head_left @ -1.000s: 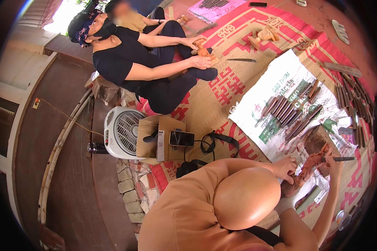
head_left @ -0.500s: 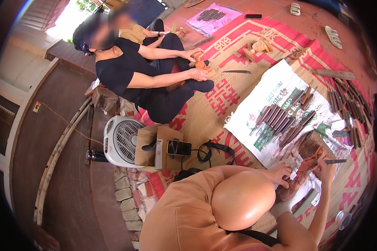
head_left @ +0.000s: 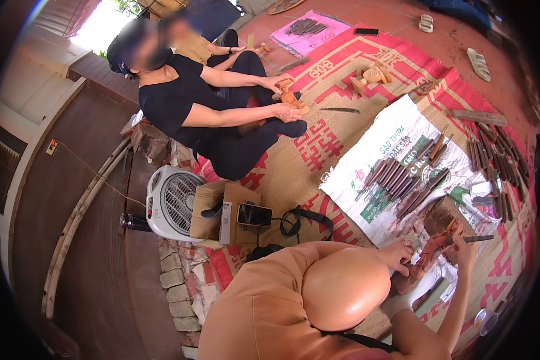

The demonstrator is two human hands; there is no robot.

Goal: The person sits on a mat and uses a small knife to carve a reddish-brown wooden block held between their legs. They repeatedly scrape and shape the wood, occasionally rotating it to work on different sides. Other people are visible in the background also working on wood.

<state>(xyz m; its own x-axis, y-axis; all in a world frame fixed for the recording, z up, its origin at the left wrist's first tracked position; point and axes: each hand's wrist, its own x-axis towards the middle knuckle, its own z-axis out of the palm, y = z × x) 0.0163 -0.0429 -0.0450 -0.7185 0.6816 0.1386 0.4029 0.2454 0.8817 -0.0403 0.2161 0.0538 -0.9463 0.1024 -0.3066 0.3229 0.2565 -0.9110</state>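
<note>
My left hand has its fingers curled against a reddish-brown wood carving beside my bent knee. My right hand is closed around a slim dark carving tool, whose far end sticks out to the right. The tool's working end is hidden at the carving's upper part. Beyond the carving lies a brown wood block on a white printed sack. Several dark-handled chisels lie in a row on that sack.
More carving tools lie in a heap at the right. A clear cup stands near my right forearm. Left are a fan, a cardboard box and a phone. Across the mat, a co-worker holds another wood carving.
The whole view has shifted slightly. Both my hands remain at the carving with little visible movement, and the tool stays in my right hand. The co-worker's carving has tilted slightly.
</note>
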